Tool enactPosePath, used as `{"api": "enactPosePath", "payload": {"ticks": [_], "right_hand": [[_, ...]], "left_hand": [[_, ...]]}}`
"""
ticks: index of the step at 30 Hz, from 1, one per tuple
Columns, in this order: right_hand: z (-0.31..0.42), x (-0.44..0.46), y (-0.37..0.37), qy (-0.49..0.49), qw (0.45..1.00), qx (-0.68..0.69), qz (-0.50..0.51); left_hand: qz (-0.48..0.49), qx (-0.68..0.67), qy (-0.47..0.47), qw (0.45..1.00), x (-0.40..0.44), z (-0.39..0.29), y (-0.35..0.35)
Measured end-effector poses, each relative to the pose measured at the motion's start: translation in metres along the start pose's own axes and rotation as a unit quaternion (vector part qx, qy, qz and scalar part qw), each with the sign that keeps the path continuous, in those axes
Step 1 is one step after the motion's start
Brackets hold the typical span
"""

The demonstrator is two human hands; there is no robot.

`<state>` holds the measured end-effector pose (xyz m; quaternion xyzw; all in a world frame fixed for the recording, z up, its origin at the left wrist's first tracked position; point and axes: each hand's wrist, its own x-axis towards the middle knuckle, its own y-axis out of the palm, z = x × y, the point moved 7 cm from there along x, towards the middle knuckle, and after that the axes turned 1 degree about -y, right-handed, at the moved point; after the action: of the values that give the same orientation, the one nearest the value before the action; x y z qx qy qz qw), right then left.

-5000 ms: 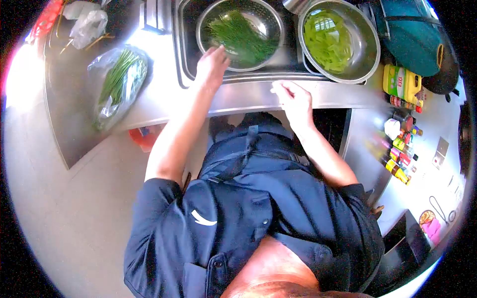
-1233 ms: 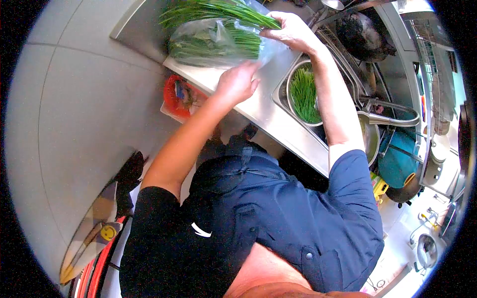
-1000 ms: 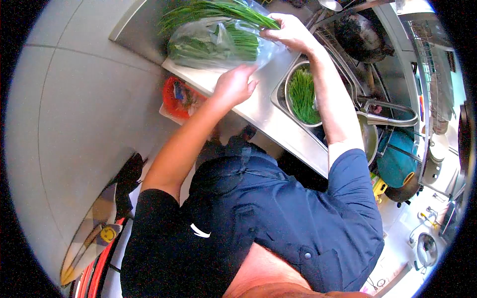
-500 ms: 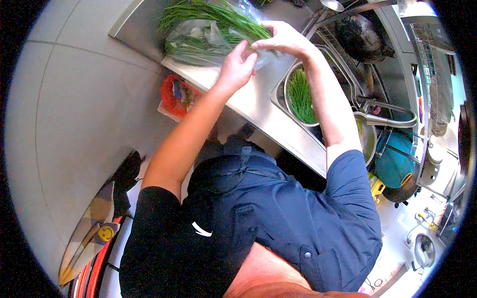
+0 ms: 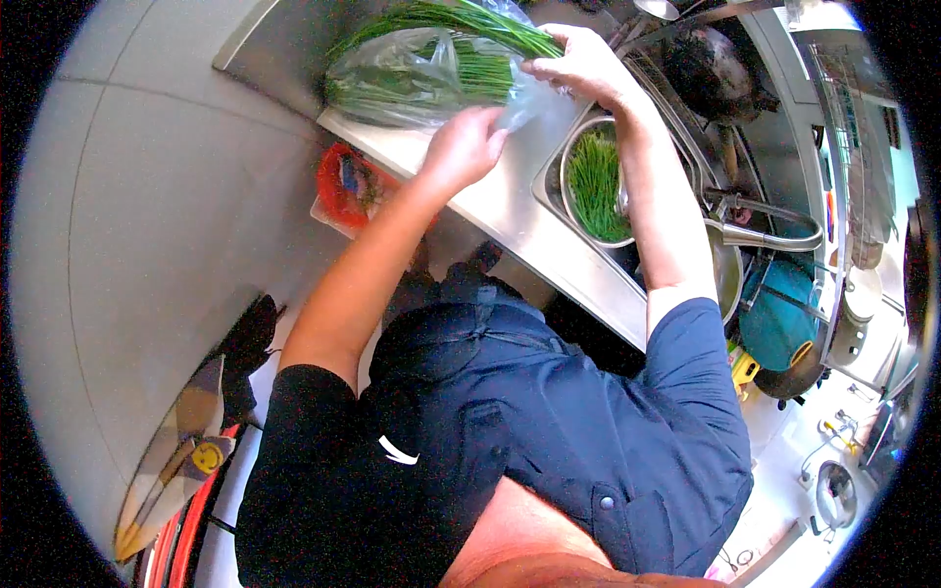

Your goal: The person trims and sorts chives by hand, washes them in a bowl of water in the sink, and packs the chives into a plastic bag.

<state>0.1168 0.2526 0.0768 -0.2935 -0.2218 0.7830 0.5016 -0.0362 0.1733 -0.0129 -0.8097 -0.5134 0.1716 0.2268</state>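
Note:
A bundle of long green chives [image 5: 470, 18] lies over the counter's far end, and my right hand [image 5: 585, 69] is closed around its end. Under it lies a clear plastic bag [image 5: 392, 64] with more chives inside. My left hand [image 5: 463, 147] is at the near edge of the bag's open end, its fingers pinched on the plastic. Below my right forearm, a round metal bowl [image 5: 567, 181] holds more chives [image 5: 595, 186], partly covered by the arm.
The steel counter [image 5: 520, 220] runs diagonally in front of me. A red basket [image 5: 338, 186] stands below its edge at left. To the right are a faucet [image 5: 765, 235], a dark wok [image 5: 711, 73], a pan [image 5: 727, 269] and a teal container [image 5: 779, 314].
My right hand has moved right and slightly up, drawing the chive bundle with it. My left hand has shifted down from the bundle to the bag's edge.

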Motion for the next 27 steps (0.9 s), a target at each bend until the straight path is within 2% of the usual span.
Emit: {"api": "enactPosePath", "payload": {"ticks": [6,8,14,22,27], "right_hand": [[-0.005,-0.002,-0.004,0.017,0.999,0.047,0.013],[-0.007,-0.004,-0.003,0.025,0.994,0.102,0.021],[-0.011,-0.007,0.000,0.068,0.987,0.123,0.080],[-0.012,-0.005,-0.001,0.021,0.985,0.148,0.089],[-0.020,-0.003,0.007,0.020,0.971,0.226,0.080]], "left_hand": [[-0.039,0.020,0.009,0.999,-0.001,0.004,-0.003],[-0.038,0.014,0.006,0.999,-0.002,0.002,-0.005],[-0.016,0.002,-0.011,1.000,-0.002,0.004,-0.001],[-0.043,-0.018,0.003,0.999,-0.005,0.001,-0.006],[-0.029,0.058,0.024,0.998,-0.007,-0.003,-0.003]]}}
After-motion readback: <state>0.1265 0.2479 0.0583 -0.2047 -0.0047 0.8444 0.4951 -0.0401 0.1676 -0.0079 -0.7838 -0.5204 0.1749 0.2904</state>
